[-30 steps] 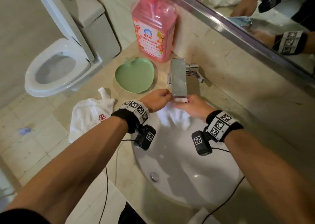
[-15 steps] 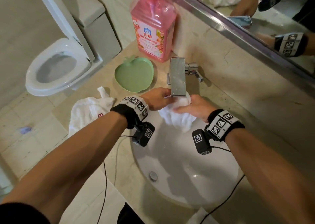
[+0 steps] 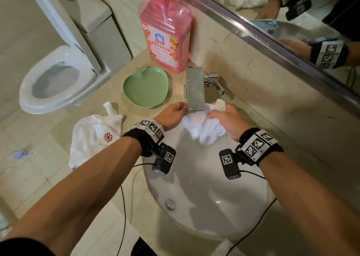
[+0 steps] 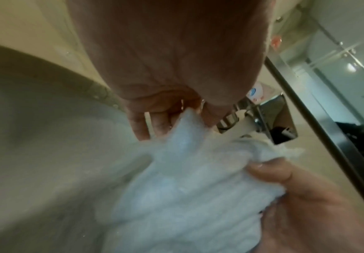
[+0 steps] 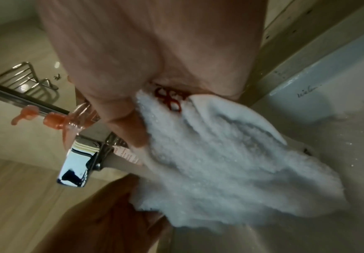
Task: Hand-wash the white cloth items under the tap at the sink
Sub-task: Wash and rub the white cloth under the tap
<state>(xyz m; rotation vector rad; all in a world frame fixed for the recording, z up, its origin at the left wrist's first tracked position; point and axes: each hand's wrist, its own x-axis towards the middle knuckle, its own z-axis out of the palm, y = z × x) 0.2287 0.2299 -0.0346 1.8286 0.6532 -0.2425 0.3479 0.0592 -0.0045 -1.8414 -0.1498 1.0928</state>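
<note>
A wet white cloth (image 3: 204, 128) hangs bunched just under the square chrome tap (image 3: 195, 89) at the back of the white sink (image 3: 204, 207). My left hand (image 3: 172, 114) grips its left edge and my right hand (image 3: 224, 119) grips its right side. In the left wrist view the cloth (image 4: 183, 179) stretches between my left fingers (image 4: 142, 126) and my right thumb. In the right wrist view the cloth (image 5: 230, 162) shows a red flower mark up against my palm. A second white cloth (image 3: 93, 137) with a red flower lies on the counter, left of the sink.
A green apple-shaped dish (image 3: 145, 87) and a pink soap bottle (image 3: 166, 35) stand behind the sink on the left. A mirror (image 3: 292, 12) runs along the back wall. A toilet (image 3: 58, 76) is at the far left. The drain plug (image 3: 171, 204) sits low in the basin.
Both hands rubbed the cloth under the tap: it bunched up more and now spreads wider between them, with a corner sticking up above my right hand.
</note>
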